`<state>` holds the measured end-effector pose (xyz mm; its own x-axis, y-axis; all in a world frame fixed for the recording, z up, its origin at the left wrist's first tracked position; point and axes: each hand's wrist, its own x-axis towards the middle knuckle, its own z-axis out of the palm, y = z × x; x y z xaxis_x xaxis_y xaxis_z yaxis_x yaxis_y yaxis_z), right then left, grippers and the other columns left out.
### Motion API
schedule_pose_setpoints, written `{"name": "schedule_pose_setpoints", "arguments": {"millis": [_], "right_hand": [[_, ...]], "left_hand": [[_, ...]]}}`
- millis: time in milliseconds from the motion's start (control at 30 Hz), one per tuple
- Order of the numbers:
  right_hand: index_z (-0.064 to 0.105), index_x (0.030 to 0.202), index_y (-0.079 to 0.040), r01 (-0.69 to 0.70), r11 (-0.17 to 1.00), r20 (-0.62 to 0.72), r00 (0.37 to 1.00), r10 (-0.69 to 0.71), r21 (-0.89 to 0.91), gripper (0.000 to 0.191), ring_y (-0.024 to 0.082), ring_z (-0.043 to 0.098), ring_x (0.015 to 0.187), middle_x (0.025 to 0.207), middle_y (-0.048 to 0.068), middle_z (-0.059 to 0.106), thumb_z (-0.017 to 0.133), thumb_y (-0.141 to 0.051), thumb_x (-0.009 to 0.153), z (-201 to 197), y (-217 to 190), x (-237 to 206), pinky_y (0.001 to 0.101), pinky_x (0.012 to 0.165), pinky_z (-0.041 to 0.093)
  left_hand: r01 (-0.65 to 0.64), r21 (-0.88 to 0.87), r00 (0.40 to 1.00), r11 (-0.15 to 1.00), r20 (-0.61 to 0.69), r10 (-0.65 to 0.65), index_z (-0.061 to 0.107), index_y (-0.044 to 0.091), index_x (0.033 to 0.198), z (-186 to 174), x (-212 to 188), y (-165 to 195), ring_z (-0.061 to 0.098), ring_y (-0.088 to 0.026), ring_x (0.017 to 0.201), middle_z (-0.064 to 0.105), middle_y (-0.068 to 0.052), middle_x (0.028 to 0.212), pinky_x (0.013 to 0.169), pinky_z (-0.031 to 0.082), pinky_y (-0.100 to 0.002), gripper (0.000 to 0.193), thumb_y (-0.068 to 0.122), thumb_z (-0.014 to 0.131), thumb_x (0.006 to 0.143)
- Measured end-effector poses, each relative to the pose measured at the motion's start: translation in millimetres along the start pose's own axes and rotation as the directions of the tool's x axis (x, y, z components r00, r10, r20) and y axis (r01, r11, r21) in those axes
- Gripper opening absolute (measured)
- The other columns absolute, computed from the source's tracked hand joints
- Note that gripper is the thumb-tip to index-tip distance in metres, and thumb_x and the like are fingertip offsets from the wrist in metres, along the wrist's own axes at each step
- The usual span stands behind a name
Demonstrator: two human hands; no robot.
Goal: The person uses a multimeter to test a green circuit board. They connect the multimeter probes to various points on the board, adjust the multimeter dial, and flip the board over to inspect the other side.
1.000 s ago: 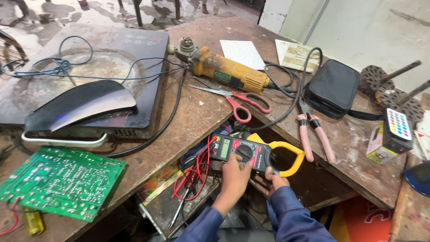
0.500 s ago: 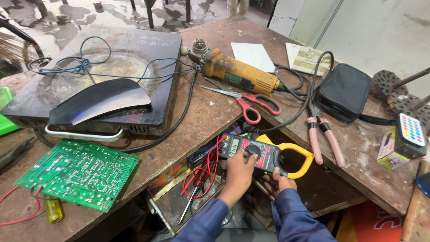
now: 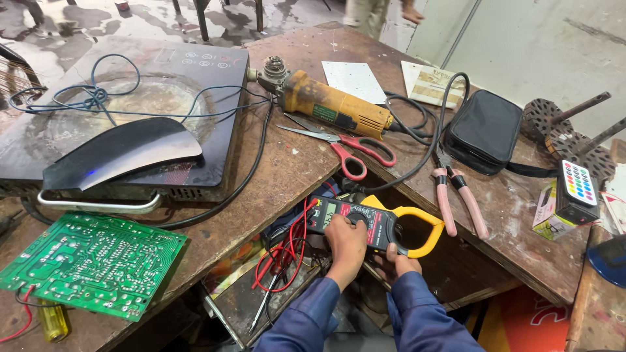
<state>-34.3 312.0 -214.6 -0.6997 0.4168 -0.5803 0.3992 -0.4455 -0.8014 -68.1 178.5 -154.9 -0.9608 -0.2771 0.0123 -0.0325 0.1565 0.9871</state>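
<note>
Holding the clamp meter (image 3: 372, 225) just off the worktop (image 3: 293, 169) edge, the left hand (image 3: 345, 244) has its grip closed over the dial while the right hand (image 3: 396, 264) grips the body from below; red leads (image 3: 287, 254) hang unconnected, nothing clamped yet.

Small grey meter screen (image 3: 328, 210); green-yellow carton (image 3: 546, 212) at table's right edge.

A worn wooden workbench (image 3: 287, 173) is covered by an induction cooktop (image 3: 195, 72), a green circuit board (image 3: 91, 261), a yellow angle grinder (image 3: 332, 104), red-handled scissors (image 3: 355, 151), pink-handled pliers (image 3: 456, 199) and a black pouch (image 3: 486, 130).
</note>
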Motion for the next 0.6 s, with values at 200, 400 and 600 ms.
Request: {"name": "schedule_pose_setpoints", "arguments": {"millis": [200,400,600], "right_hand": [[0.062,0.132,-0.011,-0.002,1.0,0.004,1.0,0.002,-0.006,0.045,0.034,0.069,0.111,0.122,0.013,0.071,0.07,-0.032,0.093,1,0,-1,0.0546,0.095,0.053],[0.06,0.132,-0.007,0.049,0.999,0.074,0.996,-0.049,0.007,0.046,0.034,0.069,0.112,0.124,0.012,0.07,0.068,-0.033,0.094,-3,6,5,0.0535,0.096,0.053],[0.056,0.135,-0.007,0.088,0.995,0.079,0.993,-0.092,0.054,0.051,0.033,0.068,0.116,0.127,0.013,0.068,0.065,-0.038,0.096,3,20,1,0.0532,0.098,0.051]], "left_hand": [[0.124,-0.097,0.983,0.987,0.15,-0.109,0.062,-0.004,0.09,-9,1,-9,0.07,-0.029,0.069,0.071,-0.017,0.074,0.066,0.054,-0.041,0.024,0.012,0.078,0.082],[-0.152,0.062,0.924,0.986,0.363,0.12,0.062,0.002,0.107,-63,-7,-24,0.07,-0.024,0.074,0.07,-0.012,0.082,0.07,0.055,-0.036,0.026,0.007,0.073,0.084],[-0.491,0.297,0.862,0.819,0.298,0.41,0.064,0.004,0.104,-141,-44,-24,0.062,-0.033,0.094,0.066,-0.012,0.094,0.082,0.05,-0.045,0.024,0.003,0.072,0.081]]}}
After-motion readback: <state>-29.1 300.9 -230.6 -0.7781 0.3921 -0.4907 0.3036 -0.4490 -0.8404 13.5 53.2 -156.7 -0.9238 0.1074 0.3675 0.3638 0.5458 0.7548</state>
